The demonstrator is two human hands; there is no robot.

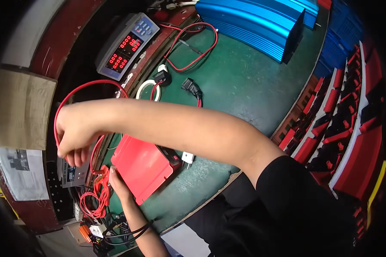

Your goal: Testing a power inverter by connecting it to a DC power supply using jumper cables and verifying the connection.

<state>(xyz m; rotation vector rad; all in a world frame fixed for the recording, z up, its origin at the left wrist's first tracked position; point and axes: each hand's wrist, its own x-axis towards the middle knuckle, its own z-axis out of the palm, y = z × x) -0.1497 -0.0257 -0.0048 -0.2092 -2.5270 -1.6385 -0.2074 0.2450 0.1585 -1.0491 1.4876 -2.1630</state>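
Note:
My right arm reaches across to the left. Its hand (77, 132) is closed, fingers curled under, at a red cable (73, 88) that loops past the knuckles; the grip point itself is hidden. My left hand (120, 184) lies along the near-left edge of a red box-shaped device (141, 167). Its visible finger is stretched out beside a red clip (102, 173), while the other fingers are hidden. Below the clip hangs a bundle of red wire (96, 203). Part of the red device is covered by my right forearm.
A meter with lit red digits (123, 49) stands at the back left. Large blue finned cases (253, 25) sit at the back of the green table (240, 81). Black plug connectors (192, 88), a white plug (187, 158) and a tape roll (143, 88) lie nearby. Racked red units (330, 124) stand right.

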